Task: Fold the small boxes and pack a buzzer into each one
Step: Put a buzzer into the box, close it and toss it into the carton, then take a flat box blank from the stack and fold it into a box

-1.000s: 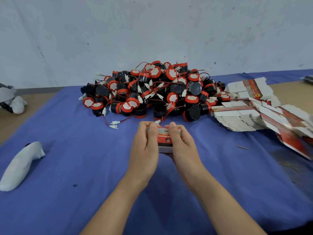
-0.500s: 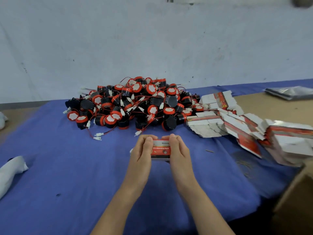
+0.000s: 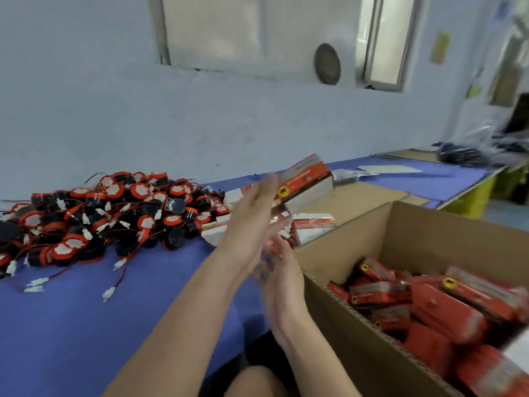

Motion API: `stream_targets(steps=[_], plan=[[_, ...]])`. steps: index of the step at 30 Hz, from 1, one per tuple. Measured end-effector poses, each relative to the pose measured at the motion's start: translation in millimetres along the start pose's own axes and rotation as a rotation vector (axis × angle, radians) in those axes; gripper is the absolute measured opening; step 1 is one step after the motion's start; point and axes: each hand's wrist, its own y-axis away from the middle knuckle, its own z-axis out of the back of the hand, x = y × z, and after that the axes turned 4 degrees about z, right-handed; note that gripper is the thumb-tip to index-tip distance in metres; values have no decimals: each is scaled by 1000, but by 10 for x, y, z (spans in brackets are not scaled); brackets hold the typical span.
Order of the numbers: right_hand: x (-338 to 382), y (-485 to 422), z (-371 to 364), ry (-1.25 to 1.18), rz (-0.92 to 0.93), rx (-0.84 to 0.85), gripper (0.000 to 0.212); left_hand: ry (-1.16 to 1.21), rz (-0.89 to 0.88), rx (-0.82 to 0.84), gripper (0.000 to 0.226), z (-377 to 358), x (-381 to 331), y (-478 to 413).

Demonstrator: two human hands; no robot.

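Note:
A folded red and white small box [image 3: 307,179] is in the air just past the straight fingertips of my left hand [image 3: 252,219], which is raised above the table edge. Whether the fingers still touch the box is blurred. My right hand [image 3: 282,285] sits lower, beside the carton's corner, blurred, with relaxed fingers and nothing in it. A big pile of black and red buzzers [image 3: 114,213] with red wires lies on the blue cloth [image 3: 71,325] at the left. Flat unfolded boxes [image 3: 312,227] lie behind my hands.
An open cardboard carton [image 3: 429,224] stands at the right, below table height, holding several packed red boxes [image 3: 429,305]. A wall and window run behind the table. Dark clutter lies on the table's far right end.
My view has swung right, bringing the carton into sight. Both hands gripped the box before; now the left hand is raised with the box at its fingertips and the right hand has come off.

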Motion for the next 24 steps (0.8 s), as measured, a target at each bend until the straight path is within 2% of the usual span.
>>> stream_targets(steps=[1,3,6,9,15,19,24], plan=[[44,35,38,37,4,7,26,-43,15,131,54,-236,-88,5],[107,62,76,103,12,27,26,-166,24,274,59,-550,-189,41],[166,64,75,162,55,81,23,-233,-46,273,43,-599,-173,85],[94,64,18,245,73,152,26,-196,-75,121,30,-246,-55,124],[-457,6,-273,374,9,263,20,-142,-18,-322,31,844,284,122],[-962,-64,-503,538,-41,426,19,-122,12,-488,29,1513,481,124],[-1547,-395,-680,768,-77,552,18,-247,27,-663,26,2256,743,21]])
